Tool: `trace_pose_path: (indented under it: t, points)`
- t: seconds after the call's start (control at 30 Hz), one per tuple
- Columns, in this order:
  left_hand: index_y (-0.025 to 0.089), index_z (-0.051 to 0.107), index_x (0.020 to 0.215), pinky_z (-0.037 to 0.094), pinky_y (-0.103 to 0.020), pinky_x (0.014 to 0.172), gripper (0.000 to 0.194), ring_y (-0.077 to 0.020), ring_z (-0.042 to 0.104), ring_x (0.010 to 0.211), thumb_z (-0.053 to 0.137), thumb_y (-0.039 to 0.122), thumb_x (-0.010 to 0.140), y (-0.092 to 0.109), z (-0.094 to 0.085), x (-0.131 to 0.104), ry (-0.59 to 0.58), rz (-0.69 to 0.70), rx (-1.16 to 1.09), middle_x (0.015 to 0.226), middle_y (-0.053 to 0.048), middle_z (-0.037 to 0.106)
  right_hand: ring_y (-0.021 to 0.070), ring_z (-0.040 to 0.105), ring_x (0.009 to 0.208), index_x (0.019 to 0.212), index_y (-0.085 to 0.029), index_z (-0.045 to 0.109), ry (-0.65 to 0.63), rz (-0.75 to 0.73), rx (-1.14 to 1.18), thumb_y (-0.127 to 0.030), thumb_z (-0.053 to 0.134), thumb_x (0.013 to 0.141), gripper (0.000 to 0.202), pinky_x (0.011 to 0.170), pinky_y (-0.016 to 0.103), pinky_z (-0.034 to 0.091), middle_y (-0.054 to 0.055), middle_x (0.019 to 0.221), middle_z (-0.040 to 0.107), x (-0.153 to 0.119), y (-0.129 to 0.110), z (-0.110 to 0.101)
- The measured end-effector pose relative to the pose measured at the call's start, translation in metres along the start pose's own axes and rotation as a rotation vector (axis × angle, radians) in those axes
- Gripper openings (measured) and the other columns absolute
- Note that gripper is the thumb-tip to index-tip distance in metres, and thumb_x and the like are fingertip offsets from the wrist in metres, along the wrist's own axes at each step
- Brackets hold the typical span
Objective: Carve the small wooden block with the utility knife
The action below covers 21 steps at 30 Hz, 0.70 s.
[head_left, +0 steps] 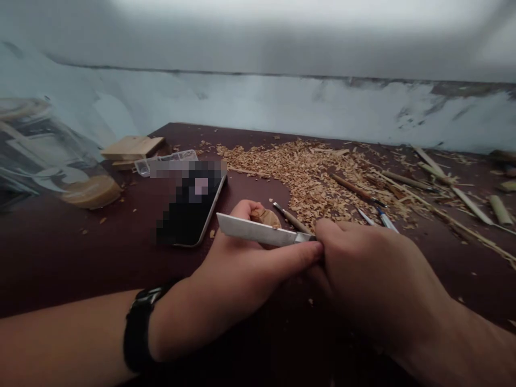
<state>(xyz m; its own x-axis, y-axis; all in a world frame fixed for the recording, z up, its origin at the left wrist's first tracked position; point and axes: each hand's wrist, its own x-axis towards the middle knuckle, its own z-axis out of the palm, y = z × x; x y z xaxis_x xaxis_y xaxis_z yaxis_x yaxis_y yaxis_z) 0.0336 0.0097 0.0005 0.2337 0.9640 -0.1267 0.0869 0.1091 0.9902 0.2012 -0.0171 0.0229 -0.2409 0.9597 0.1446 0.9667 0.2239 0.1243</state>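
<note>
A right hand (371, 279) grips a knife (258, 231) by its handle over a desk (113, 258) as the left hand (234, 274) curls around a small wooden piece (266, 216), partly hidden behind the blade. A phone (197, 201) and a slim tool (297, 220) lie close by; beyond are scattered wood shavings (308, 177), a clear plastic case (177, 157) and stacked wooden blocks (131, 148).

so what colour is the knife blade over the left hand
Silvery grey; the knife blade shows best in the head view, the only one here.
</note>
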Motion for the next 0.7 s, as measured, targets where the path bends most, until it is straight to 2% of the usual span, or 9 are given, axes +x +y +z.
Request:
trace_pose_path:
  t: [0.1,0.2,0.27,0.33,0.4,0.47,0.53,0.7]
  points:
    - [0.025,0.044,0.090,0.046,-0.024,0.052,0.059,-0.0133,0.065,0.063,0.096,0.038,0.066,-0.002,0.002,0.002,0.058,0.076,0.065,0.070,0.008,0.064,0.0213,0.062,0.046,0.066,-0.025,0.047,0.023,0.013,-0.031,-0.013,0.055,0.085,0.023,0.045,0.029,0.021,0.004,0.056,0.061,-0.006,-0.003,0.003]
    - [0.024,0.045,0.086,0.051,-0.027,0.057,0.055,-0.0151,0.067,0.066,0.095,0.039,0.069,-0.007,0.000,0.003,0.056,0.158,0.115,0.072,0.007,0.064,0.0167,0.058,0.046,0.066,-0.024,0.048,0.080,-0.088,-0.050,0.000,0.052,0.076,0.026,0.044,0.029,0.021,0.002,0.058,0.060,-0.008,-0.003,0.007]
    - [0.024,0.049,0.093,0.055,-0.029,0.063,0.050,-0.0170,0.069,0.073,0.091,0.042,0.073,-0.009,-0.004,0.003,0.028,0.178,0.135,0.079,0.004,0.067,0.0169,0.057,0.047,0.070,-0.024,0.049,0.082,-0.137,-0.008,-0.007,0.052,0.082,0.021,0.046,0.030,0.023,0.002,0.059,0.058,-0.006,-0.001,0.009]
    - [0.025,0.055,0.114,0.061,-0.036,0.081,0.054,-0.0230,0.072,0.094,0.088,0.046,0.077,-0.010,-0.010,0.001,-0.033,0.185,0.214,0.103,-0.003,0.071,0.0202,0.059,0.051,0.075,-0.025,0.049,0.030,-0.165,0.085,-0.021,0.051,0.088,0.014,0.050,0.031,0.027,0.003,0.063,0.061,-0.005,0.002,0.010]
    - [0.026,0.054,0.138,0.055,-0.047,0.106,0.072,-0.0311,0.064,0.124,0.086,0.050,0.077,-0.008,-0.015,-0.002,-0.114,0.212,0.331,0.134,-0.011,0.063,0.0244,0.063,0.057,0.078,-0.026,0.049,-0.045,-0.211,0.175,-0.031,0.052,0.088,0.012,0.054,0.034,0.030,0.004,0.069,0.064,-0.003,0.005,0.011]
    - [0.027,0.050,0.151,0.046,-0.051,0.120,0.086,-0.0349,0.055,0.140,0.086,0.050,0.076,-0.005,-0.019,-0.005,-0.191,0.241,0.396,0.149,-0.012,0.054,0.0268,0.064,0.059,0.077,-0.026,0.049,-0.105,-0.240,0.205,-0.032,0.052,0.086,0.011,0.056,0.036,0.031,0.005,0.071,0.066,-0.002,0.008,0.011]
    - [0.027,0.047,0.154,0.047,-0.048,0.120,0.089,-0.0337,0.056,0.139,0.086,0.049,0.077,-0.002,-0.021,-0.007,-0.239,0.243,0.393,0.149,-0.011,0.057,0.0278,0.065,0.061,0.074,-0.026,0.049,-0.148,-0.238,0.198,-0.028,0.051,0.083,0.010,0.057,0.037,0.033,0.006,0.073,0.067,-0.001,0.010,0.010]
    - [0.023,0.056,0.140,0.058,-0.038,0.108,0.067,-0.0268,0.066,0.129,0.085,0.036,0.081,0.004,-0.018,-0.011,-0.356,0.236,0.292,0.143,-0.008,0.066,0.0255,0.066,0.063,0.077,-0.022,0.060,-0.140,-0.237,0.222,-0.019,0.049,0.083,0.013,0.057,0.036,0.036,0.008,0.078,0.072,-0.002,0.012,0.003]
